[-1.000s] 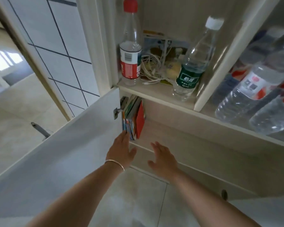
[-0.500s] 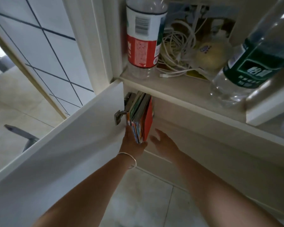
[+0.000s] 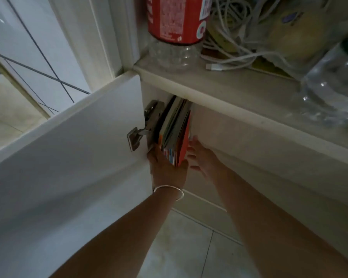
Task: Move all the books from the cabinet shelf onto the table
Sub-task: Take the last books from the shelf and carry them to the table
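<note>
While your left hand (image 3: 167,167) grips the upright stack of thin colourful books (image 3: 174,130), your right hand (image 3: 201,159) touches its orange cover with straight fingers.

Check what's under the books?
Left hand cups the front lower edge of the books; right hand lies against their red cover. The shelf board below is hidden by hands and books.
</note>
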